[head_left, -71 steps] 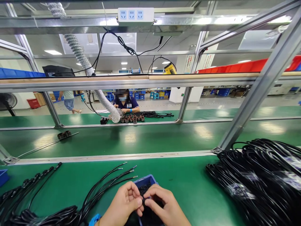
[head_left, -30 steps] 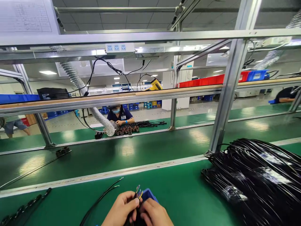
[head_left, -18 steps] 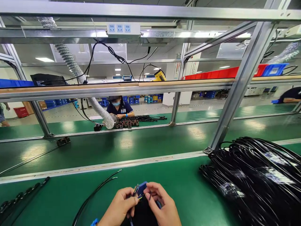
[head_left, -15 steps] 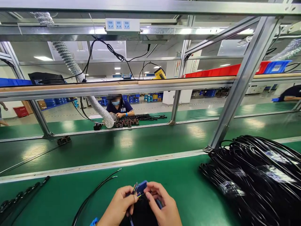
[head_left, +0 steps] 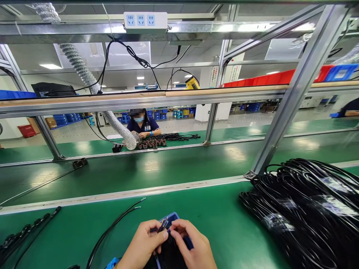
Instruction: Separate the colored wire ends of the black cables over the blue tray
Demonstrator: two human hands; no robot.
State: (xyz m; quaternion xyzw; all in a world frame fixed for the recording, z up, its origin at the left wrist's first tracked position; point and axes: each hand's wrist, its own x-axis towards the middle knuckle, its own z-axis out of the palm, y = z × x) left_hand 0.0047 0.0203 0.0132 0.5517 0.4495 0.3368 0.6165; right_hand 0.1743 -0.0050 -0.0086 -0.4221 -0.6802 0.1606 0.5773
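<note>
My left hand (head_left: 148, 239) is closed in a pinch on a bundle of thin coloured wires (head_left: 163, 224) whose ends stick up past the fingertips. Close against it, the thumb and forefinger of my right hand (head_left: 190, 241) are pinched together at the wires; what lies between those fingertips is too small to make out. Beneath both hands is a blue plastic bin (head_left: 174, 215) with black material in it, mostly covered by the hands. Left of the hands, black cables (head_left: 108, 231) with stripped ends lie on the green bench.
A large pile of coiled black cables (head_left: 303, 209) covers the right side. More black cables (head_left: 26, 233) lie at far left. A metal frame post (head_left: 297, 89) stands behind the pile. Across the bench a co-worker (head_left: 144, 125) sits near a flexible silver duct (head_left: 117, 127).
My right thumb and forefinger have closed in toward the left fingertips, where the wires now sit closer together. More of the bin's rim shows, and the camera view has shifted slightly.
</note>
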